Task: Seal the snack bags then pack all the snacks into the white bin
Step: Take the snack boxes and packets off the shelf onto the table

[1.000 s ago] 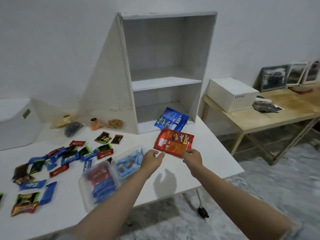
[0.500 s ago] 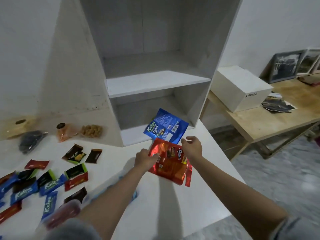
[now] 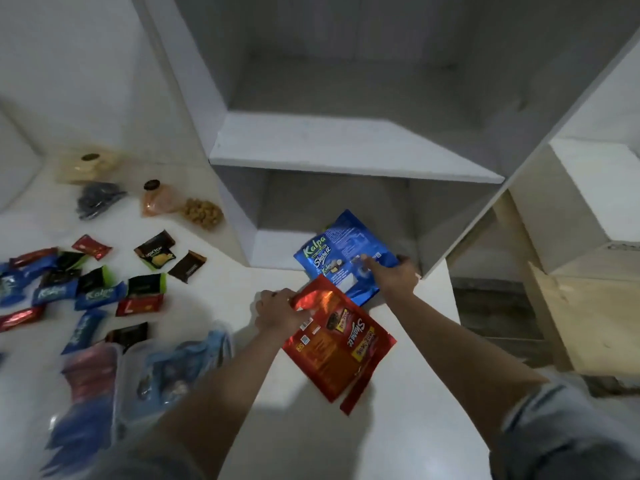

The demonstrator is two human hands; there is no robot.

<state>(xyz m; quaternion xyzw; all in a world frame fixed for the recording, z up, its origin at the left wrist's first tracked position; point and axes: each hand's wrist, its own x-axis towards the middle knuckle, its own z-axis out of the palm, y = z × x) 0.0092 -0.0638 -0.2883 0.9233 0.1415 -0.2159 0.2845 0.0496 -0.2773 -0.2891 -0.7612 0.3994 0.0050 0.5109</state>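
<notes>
Head view: my left hand [image 3: 282,311] pinches the top edge of the red snack bag [image 3: 337,344], which lies flat on the white table [image 3: 398,438]. My right hand [image 3: 393,273] reaches onto the blue snack bag [image 3: 341,256] leaning at the mouth of the white shelf [image 3: 346,147]; its fingers lie on the bag, but I cannot tell whether they grip it. Small wrapped snacks [image 3: 93,292] lie scattered to my left, with two clear bags of snacks [image 3: 138,372] near my left arm. I judge I am gathering the big bags. The white bin is not in sight. Next I need a firm hold on the blue bag.
</notes>
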